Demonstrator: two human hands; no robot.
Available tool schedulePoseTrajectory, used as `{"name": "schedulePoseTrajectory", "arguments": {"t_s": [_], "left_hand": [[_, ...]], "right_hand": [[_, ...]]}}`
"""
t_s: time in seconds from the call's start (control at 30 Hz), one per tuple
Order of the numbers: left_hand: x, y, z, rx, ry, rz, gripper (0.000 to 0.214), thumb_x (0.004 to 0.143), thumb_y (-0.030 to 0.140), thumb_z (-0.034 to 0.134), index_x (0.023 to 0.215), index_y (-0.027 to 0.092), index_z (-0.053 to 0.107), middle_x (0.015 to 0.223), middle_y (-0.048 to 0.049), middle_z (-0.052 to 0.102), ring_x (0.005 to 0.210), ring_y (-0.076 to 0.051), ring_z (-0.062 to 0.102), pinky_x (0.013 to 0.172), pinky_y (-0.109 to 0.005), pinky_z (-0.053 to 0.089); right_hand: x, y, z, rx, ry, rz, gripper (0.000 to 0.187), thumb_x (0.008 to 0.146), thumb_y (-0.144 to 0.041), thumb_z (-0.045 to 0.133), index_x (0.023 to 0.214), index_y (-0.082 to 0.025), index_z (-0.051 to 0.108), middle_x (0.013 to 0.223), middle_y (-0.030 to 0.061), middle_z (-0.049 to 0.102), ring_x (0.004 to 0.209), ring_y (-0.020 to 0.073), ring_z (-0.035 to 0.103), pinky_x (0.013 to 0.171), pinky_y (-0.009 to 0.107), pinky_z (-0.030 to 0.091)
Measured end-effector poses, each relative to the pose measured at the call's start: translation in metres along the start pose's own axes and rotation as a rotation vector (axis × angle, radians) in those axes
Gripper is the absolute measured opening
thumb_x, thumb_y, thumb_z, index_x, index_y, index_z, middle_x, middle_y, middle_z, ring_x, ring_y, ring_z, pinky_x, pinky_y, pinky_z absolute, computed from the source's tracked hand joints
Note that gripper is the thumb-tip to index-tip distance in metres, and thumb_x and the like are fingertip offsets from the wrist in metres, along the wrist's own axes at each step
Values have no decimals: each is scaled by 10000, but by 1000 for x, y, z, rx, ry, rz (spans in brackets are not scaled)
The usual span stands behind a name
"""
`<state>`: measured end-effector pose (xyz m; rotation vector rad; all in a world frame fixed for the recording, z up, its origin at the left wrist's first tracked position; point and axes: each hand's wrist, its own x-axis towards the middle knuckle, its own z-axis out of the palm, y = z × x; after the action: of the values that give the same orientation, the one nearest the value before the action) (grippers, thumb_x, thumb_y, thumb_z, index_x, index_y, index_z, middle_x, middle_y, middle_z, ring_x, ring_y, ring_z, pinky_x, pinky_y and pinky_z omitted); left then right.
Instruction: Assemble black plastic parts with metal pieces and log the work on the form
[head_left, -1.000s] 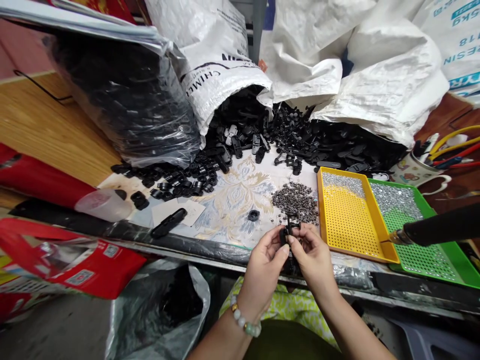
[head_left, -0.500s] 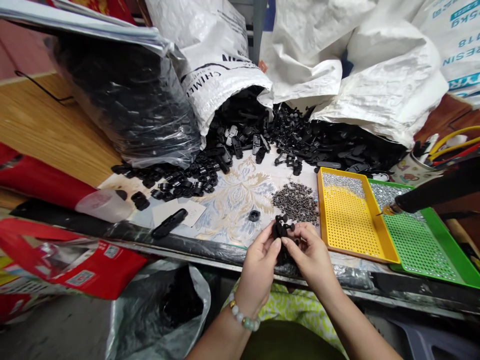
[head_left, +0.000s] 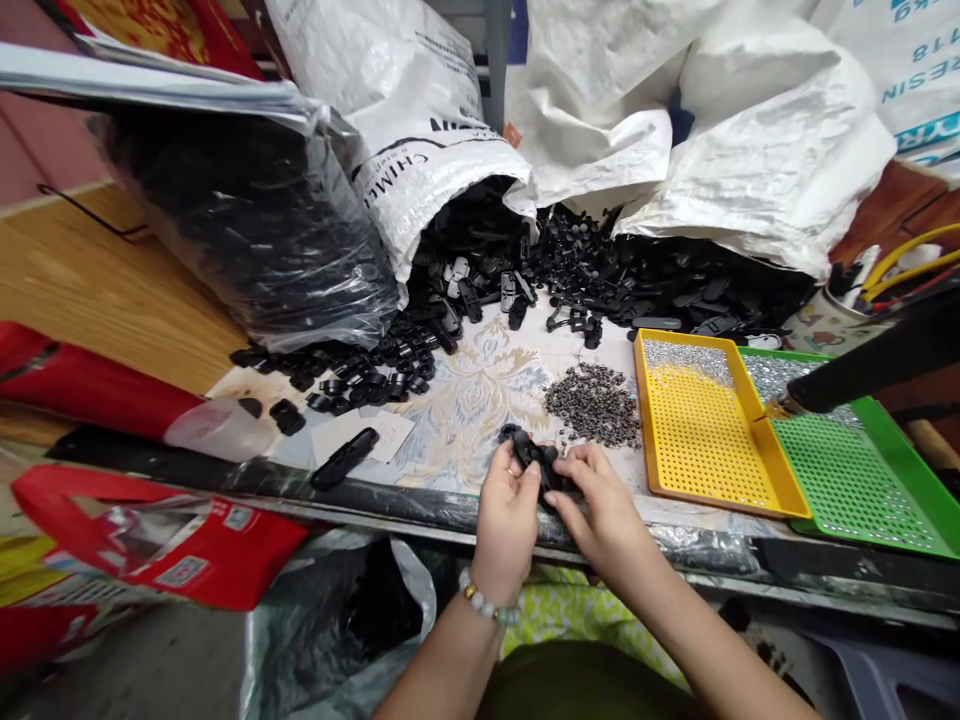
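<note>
Near the front edge of the table, my left hand [head_left: 510, 500] grips a black plastic part [head_left: 541, 458] between thumb and fingers. My right hand [head_left: 596, 495] pinches the same part from the right side. Its exact kind is hard to make out, as the fingers cover much of it. Just beyond my left fingertips a small round black piece [head_left: 510, 432] shows, partly overlapped by the held part. Behind my right hand lies a heap of tiny dark metal pieces [head_left: 592, 402]. A long black plastic piece [head_left: 345, 458] rests on white paper to the left.
White sacks [head_left: 442, 190] spill black parts along the back. A yellow perforated tray [head_left: 651, 440] and a green one [head_left: 892, 470] hold small silvery pieces at the right, under a dark pointed tool [head_left: 862, 370]. A clear bag of black parts [head_left: 247, 230] stands left.
Both hands have turned the black part so it lies flatter and points forward-left. The left hand has shifted slightly left, close to the round piece. The camera view has shifted slightly.
</note>
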<state>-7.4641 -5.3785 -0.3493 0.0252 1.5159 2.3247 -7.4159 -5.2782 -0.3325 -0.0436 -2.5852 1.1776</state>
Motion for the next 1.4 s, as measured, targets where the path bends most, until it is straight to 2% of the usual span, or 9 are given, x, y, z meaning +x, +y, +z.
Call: {"name": "schedulePoseTrajectory", "arguments": {"t_s": [0.1, 0.37, 0.63, 0.77, 0.9, 1.03, 1.17, 1.27, 1.4], "left_hand": [[3, 4, -1, -43, 33, 22, 214, 857, 214, 500, 1069, 193, 495, 1073, -66, 609, 1027, -202, 581, 901, -342, 448], [-2, 15, -1, -108, 39, -34, 259, 814, 173, 540, 1071, 170, 503, 1042, -70, 618, 1016, -197, 583, 872, -311, 449], [-10, 6, -22, -38, 90, -32, 240, 824, 191, 521, 1064, 192, 515, 1035, -62, 622, 1018, -185, 575, 890, -317, 425], [-14, 10, -41, -32, 163, -32, 231, 815, 214, 540, 1045, 202, 519, 997, -38, 620, 963, -174, 591, 855, -308, 438], [-10, 22, -57, -72, 247, 5, 199, 797, 215, 558, 992, 203, 521, 952, -16, 613, 918, -162, 600, 842, -304, 442], [-7, 22, -46, -120, 162, -21, 164, 806, 229, 545, 965, 190, 526, 913, -30, 620, 920, -173, 601, 846, -315, 440], [-9, 7, -28, -140, 37, -88, 190, 828, 269, 528, 1002, 195, 507, 886, -33, 618, 937, -187, 601, 868, -330, 426], [-9, 3, -23, -177, 28, -103, 213, 832, 267, 526, 1032, 217, 474, 878, -17, 606, 946, -180, 596, 853, -313, 424], [-8, 8, -24, -204, 63, -127, 241, 822, 262, 532, 1047, 234, 452, 862, -6, 578, 874, -176, 598, 738, -306, 461]], "right_hand": [[-16, 5, 3, -57, 19, -144, 442, 846, -170, 506, 1274, -209, 404, 1082, 114, 472, 992, 201, 514, 821, 325, 482], [-28, 30, 17, -213, 48, -349, 375, 874, -61, 390, 1219, -176, 483, 1011, 111, 587, 915, 180, 564, 770, 303, 510], [-22, -3, 30, -419, -109, -429, 312, 896, -113, 327, 1106, -32, 544, 844, 145, 600, 718, 214, 514, 614, 360, 505], [-8, -1, 25, -223, -295, -451, 264, 889, -207, 441, 1100, -104, 563, 851, 102, 587, 731, 182, 533, 638, 304, 503], [18, 5, 6, -59, -277, -323, 245, 888, -244, 467, 1077, -144, 586, 936, 90, 586, 834, 152, 556, 745, 257, 485], [62, 5, -18, -426, -230, -166, 230, 893, -236, 436, 988, -155, 630, 929, 89, 600, 889, 192, 551, 790, 307, 462], [126, 25, -45, -869, -152, 152, 260, 899, -220, 399, 939, -127, 638, 954, 125, 610, 929, 227, 572, 771, 306, 449], [168, 55, -54, -947, -101, 269, 244, 868, -222, 473, 969, -54, 618, 997, 192, 599, 948, 270, 579, 764, 344, 457], [195, 82, -45, -941, -117, 316, 277, 849, -308, 550, 1024, -96, 581, 1039, 111, 605, 923, 197, 592, 794, 363, 478]]}}
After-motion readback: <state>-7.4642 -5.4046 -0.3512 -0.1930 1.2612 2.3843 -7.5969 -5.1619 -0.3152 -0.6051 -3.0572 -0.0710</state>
